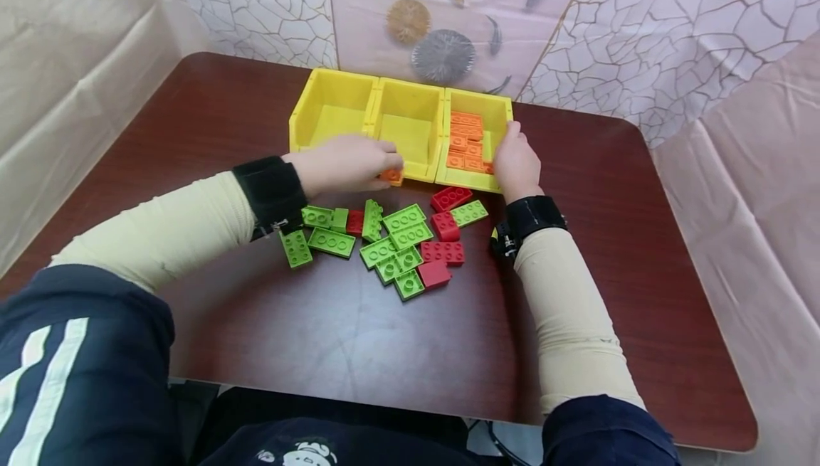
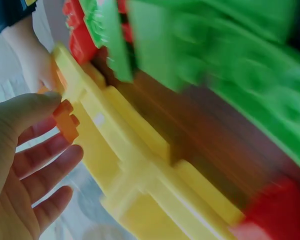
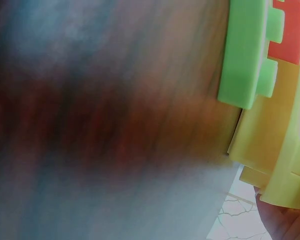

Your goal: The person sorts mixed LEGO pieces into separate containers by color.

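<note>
Orange brick (image 1: 391, 176) sits in the left hand (image 1: 342, 164), pinched at the fingertips, right at the front lip of the middle yellow bin (image 1: 408, 131). In the left wrist view the same brick (image 2: 66, 120) is pressed by the thumb against the bin's outer wall (image 2: 140, 170); the other fingers (image 2: 45, 172) are spread, loose, not on the brick.

Right hand (image 1: 515, 161) is on the front right corner of the right yellow bin (image 1: 477, 180), fingers draped over its rim. Whether it is gripping the rim or just resting on it I cannot tell. The right wrist view is mostly blur; only fingertips (image 3: 285, 222) under a yellow edge show there.

Right bin holds a stack of orange bricks (image 1: 465, 142), filling most of it. Middle bin and left yellow bin (image 1: 329, 114) show only yellow floor. All three bins stand side by side, touching, at the far edge of the dark red table (image 1: 333, 338).

In front of the middle bin: loose pile of green bricks (image 1: 397, 238) mixed with red bricks (image 1: 442, 252), flat on the table between the two forearms. One red brick (image 1: 450, 198) lies just in front of the right bin, touching a green one (image 1: 470, 213). Black wrist straps on both arms, cream sleeves.
</note>
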The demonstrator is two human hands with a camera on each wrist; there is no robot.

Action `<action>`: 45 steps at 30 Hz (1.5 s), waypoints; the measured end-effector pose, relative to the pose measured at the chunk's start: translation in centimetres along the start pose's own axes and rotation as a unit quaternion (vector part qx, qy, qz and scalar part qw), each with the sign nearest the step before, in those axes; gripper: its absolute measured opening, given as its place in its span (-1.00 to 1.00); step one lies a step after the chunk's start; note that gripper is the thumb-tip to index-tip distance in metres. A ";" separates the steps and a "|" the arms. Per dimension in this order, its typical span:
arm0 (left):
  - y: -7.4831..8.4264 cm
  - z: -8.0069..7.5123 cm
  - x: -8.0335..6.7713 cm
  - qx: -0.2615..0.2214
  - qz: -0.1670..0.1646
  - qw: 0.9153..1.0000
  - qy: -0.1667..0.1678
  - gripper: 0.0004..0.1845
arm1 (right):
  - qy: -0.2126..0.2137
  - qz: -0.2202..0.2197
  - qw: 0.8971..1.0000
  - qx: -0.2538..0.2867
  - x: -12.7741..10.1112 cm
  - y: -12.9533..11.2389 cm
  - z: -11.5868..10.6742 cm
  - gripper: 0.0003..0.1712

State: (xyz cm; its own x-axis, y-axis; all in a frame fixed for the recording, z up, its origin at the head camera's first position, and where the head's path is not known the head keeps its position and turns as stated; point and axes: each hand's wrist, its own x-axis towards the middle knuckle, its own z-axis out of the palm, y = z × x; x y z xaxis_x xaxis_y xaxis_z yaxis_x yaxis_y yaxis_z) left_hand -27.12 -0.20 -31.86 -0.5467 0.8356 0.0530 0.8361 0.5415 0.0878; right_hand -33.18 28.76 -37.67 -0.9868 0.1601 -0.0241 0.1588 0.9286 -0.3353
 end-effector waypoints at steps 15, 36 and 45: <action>2.8 1.4 9.4 0.095 0.007 0.995 0.033 -0.74 | 0.008 -0.003 1.000 0.011 -0.3 0.0 -0.1 -0.51; 1.9 3.7 11.8 0.139 -0.060 0.988 0.025 -0.71 | 0.012 0.002 1.000 0.014 0.3 0.0 0.3 -0.49; 2.1 2.1 8.2 0.086 -0.027 0.995 0.038 -0.71 | 0.023 0.002 1.000 0.014 0.3 0.1 0.4 -0.50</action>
State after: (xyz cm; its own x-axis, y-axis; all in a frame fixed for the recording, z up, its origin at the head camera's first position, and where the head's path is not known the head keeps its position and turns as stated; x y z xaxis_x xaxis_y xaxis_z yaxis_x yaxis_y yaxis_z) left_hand -29.74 7.99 -33.32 -0.5876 0.7990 0.1275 0.7971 0.5987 -0.0789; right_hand -33.45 28.77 -38.11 -0.9835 0.1799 0.0167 0.1618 0.9180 -0.3622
